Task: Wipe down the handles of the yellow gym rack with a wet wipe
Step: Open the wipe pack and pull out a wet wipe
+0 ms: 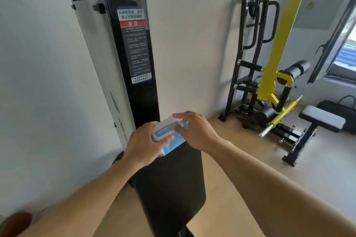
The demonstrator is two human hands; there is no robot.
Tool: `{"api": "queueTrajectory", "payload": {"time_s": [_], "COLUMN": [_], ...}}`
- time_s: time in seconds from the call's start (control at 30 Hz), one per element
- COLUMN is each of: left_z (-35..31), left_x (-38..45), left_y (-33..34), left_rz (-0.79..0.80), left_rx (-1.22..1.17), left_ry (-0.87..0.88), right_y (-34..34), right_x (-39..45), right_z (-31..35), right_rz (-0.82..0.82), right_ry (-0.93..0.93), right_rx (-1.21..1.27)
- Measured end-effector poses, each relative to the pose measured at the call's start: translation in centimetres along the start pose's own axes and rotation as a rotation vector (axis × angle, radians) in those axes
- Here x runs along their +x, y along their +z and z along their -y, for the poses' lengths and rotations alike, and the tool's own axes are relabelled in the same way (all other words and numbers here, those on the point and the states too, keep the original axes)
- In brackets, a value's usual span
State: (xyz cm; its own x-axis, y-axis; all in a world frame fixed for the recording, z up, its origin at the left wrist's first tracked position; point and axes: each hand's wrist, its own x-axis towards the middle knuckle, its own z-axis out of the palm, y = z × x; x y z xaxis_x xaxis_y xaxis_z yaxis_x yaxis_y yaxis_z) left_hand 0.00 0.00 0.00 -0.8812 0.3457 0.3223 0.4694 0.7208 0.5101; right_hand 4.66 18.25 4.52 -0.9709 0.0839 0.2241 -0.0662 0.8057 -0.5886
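Black bench pad (169,188) under wipes pack (169,134).

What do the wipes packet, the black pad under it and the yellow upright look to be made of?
Wet wipes packet: soft blue printed plastic film with a hard, pale plastic flip lid, judging by its creases and sheen.
Black padded bench: probably vinyl over foam; smooth, matte, with rounded corners.
Yellow rack upright: most likely painted steel; flat, straight and evenly glossy.
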Motion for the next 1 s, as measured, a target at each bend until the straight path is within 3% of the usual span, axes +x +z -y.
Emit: {"api": "queueTrajectory", "payload": {"time_s": [0.17,0.37,0.53,0.8,1.0], "left_z": [0.8,1.4,1.4,0.4,1.0], "left_x": [0.1,0.7,0.6,-0.2,-0.6], "left_y": [1.2,1.2,1.2,0.7,0.5], "left_rz": [-0.099,-0.054,-0.009,-0.018,0.062], "left_rx": [-0.118,-0.13,-0.107,-0.007,-0.096], "left_ry": [-0.021,-0.033,-0.1,-0.008,0.002], "right_y": [1.9,1.4,0.2,-2.9,-1.2], "right_x": [2.6,4.9,4.9,2.8,2.1], "right_z": [1.3,1.3,2.1,1.4,0.6], "right_rz": [0.172,0.326,0.3,0.263,0.216], "right_ry": [-0.098,-0.115,-0.239,-0.076,-0.128], "right_rx": [-0.319,-0.41,-0.426,-0.311,-0.313]}}
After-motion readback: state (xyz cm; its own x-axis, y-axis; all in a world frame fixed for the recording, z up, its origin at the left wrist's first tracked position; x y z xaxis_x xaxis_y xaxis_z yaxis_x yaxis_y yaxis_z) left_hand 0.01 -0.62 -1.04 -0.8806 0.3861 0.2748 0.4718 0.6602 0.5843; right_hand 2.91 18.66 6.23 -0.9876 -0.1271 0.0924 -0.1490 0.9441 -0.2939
